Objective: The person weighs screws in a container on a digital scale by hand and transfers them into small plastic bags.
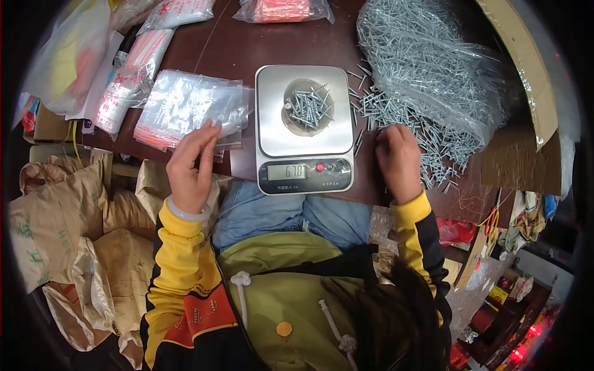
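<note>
A digital scale (339, 141) reads about 67.8 and carries a shallow round dish (291, 127) with a small heap of silver screws (311, 108). Left of it lies a stack of clear zip-lock bags (185, 102) with red edges. My left hand (190, 164) is at the stack's near right corner, thumb and fingertips drawn together on a bag. Right of the scale, my right hand (399, 162) rests with fingers curled in beside the loose screws (442, 145). Whatever those fingers hold is hidden.
A large clear bag of screws (427, 68) spills onto the dark table (213, 46) at the right, beside a cardboard flap (523, 164). Wrapped bag packs (133, 80) lie at the left and another pack (281, 9) at the back. Brown paper sacks (62, 216) stand lower left.
</note>
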{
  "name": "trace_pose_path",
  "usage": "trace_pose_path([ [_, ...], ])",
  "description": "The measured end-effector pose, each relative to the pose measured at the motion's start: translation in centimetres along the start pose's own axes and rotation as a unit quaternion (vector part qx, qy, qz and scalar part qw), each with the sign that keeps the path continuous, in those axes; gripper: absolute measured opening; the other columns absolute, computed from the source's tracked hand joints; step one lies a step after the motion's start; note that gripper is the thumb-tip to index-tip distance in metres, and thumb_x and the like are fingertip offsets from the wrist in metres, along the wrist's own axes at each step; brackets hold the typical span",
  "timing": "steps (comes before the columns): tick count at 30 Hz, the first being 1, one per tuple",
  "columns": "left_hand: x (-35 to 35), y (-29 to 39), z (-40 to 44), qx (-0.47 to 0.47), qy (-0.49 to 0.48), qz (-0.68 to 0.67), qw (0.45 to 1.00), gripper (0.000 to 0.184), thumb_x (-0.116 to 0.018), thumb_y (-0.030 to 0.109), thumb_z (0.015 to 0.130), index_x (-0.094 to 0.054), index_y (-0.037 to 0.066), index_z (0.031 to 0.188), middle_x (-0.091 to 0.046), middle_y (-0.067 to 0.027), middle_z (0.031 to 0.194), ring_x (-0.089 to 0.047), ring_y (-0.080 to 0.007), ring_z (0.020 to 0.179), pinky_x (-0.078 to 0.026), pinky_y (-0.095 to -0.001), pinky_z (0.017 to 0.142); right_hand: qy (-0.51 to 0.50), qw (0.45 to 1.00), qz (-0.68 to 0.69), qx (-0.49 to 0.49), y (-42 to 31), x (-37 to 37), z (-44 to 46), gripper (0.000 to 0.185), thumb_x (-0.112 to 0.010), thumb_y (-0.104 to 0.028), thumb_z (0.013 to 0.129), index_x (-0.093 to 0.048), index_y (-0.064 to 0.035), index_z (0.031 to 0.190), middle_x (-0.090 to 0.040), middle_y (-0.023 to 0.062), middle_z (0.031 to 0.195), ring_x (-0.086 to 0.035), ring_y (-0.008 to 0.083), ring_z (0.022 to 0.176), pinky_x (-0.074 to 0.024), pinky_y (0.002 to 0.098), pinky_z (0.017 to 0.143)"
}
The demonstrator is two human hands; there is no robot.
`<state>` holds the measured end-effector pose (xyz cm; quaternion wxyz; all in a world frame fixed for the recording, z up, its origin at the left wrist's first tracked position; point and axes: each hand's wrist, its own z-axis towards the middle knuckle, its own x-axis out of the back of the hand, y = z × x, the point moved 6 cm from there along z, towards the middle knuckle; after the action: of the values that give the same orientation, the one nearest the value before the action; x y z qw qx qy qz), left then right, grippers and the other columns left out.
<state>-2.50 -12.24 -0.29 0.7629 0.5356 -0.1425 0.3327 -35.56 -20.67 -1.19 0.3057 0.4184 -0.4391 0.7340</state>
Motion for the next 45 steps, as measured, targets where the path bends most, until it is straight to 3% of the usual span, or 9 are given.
trace_pose_path([
  [3,0.6,0.7,0.5,-0.012,0.025,0.016,0.999,0.023,-0.054,-0.007,0.09,-0.067,-0.001,0.108,-0.067,-0.0186,0.108,-0.063,-0.0291,0.111,-0.047,-0.033,0.091,0.027,0.999,0.013,0.021,1.1,0.7,1.4,0.011,-0.06,0.005,0.074,-0.06,-0.0021,0.083,-0.06,0.0145,0.08,-0.06,0.0343,0.075,-0.049,0.0409,0.067],
  [6,1.4,0.8,0.6,-0.021,0.052,0.031,0.998,0.025,-0.052,-0.007,0.091,-0.066,-0.001,0.11,-0.067,-0.0168,0.105,-0.064,-0.0267,0.104,-0.047,-0.0318,0.089,0.046,0.993,0.099,-0.052,1.9,2.4,2.0,0.011,-0.063,0.004,0.076,-0.063,-0.0021,0.085,-0.066,0.0126,0.083,-0.065,0.0295,0.076,-0.0513,0.035,0.068],
  [7,1.7,0.8,0.6,-0.016,0.057,0.034,0.998,0.023,-0.052,-0.007,0.091,-0.066,-0.001,0.109,-0.066,-0.016,0.102,-0.064,-0.0255,0.099,-0.048,-0.0312,0.086,0.056,0.993,0.093,-0.052,2.3,2.9,2.2,0.011,-0.066,0.004,0.076,-0.067,-0.0027,0.086,-0.07,0.0101,0.085,-0.068,0.0226,0.075,-0.0522,0.0297,0.07],
  [12,2.2,0.5,-0.3,0.038,0.077,-0.04,0.995,0.013,-0.058,-0.003,0.089,-0.067,-0.002,0.098,-0.064,-0.0117,0.085,-0.059,-0.0194,0.075,-0.047,-0.0285,0.072,0.032,0.974,0.193,-0.111,2.5,4.1,3.4,0.009,-0.066,0.004,0.08,-0.069,-0.0007,0.086,-0.072,0.0081,0.087,-0.068,0.0136,0.078,-0.0525,0.0262,0.074],
  [15,1.4,2.2,-0.8,0.065,-0.013,-0.056,0.996,0.005,-0.064,-0.001,0.085,-0.067,0.0,0.089,-0.063,-0.01,0.078,-0.059,-0.0194,0.07,-0.046,-0.0279,0.067,0.019,0.942,0.328,-0.067,-0.5,4.0,4.8,0.008,-0.067,0.005,0.08,-0.068,0.0003,0.086,-0.072,0.0065,0.091,-0.067,0.0115,0.081,-0.0526,0.0238,0.075],
  [21,-0.5,6.7,-1.1,-0.031,-0.11,-0.137,0.984,0.01,-0.078,0.005,0.072,-0.069,0.003,0.077,-0.061,-0.0071,0.067,-0.055,-0.019,0.057,-0.042,-0.0298,0.053,-0.033,0.932,0.358,0.055,-8.0,1.3,7.1,0.011,-0.067,0.006,0.079,-0.068,-0.001,0.087,-0.072,0.0087,0.089,-0.068,0.0126,0.08,-0.0526,0.0241,0.069],
  [25,-0.8,7.5,-1.3,-0.056,-0.113,-0.162,0.979,0.02,-0.083,0.011,0.065,-0.068,0.003,0.076,-0.061,-0.0063,0.067,-0.055,-0.0222,0.057,-0.043,-0.0314,0.053,-0.059,0.927,0.37,0.031,-8.1,0.8,7.3,0.008,-0.063,0.009,0.084,-0.065,0.0021,0.088,-0.07,0.0103,0.098,-0.066,0.0127,0.088,-0.0529,0.0239,0.078],
  [31,-1.5,8.2,-1.6,-0.1,-0.153,-0.191,0.964,0.02,-0.081,0.004,0.067,-0.067,0.001,0.081,-0.062,-0.0063,0.069,-0.055,-0.0203,0.06,-0.043,-0.0298,0.055,-0.04,0.914,0.403,0.018,-8.1,0.5,7.2,0.009,-0.062,0.009,0.084,-0.066,0.0022,0.088,-0.07,0.0108,0.099,-0.067,0.0142,0.091,-0.0533,0.0252,0.079],
  [45,-2.1,9.8,-2.5,-0.172,-0.208,-0.235,0.934,0.026,-0.082,0.018,0.069,-0.066,0.001,0.082,-0.051,-0.0057,0.065,-0.051,-0.0226,0.056,-0.04,-0.0341,0.053,0.004,0.938,0.328,0.114,-9.9,0.9,7.4,0.015,-0.066,0.008,0.076,-0.067,-0.0024,0.086,-0.072,0.0088,0.094,-0.071,0.0221,0.086,-0.0552,0.0288,0.073],
])
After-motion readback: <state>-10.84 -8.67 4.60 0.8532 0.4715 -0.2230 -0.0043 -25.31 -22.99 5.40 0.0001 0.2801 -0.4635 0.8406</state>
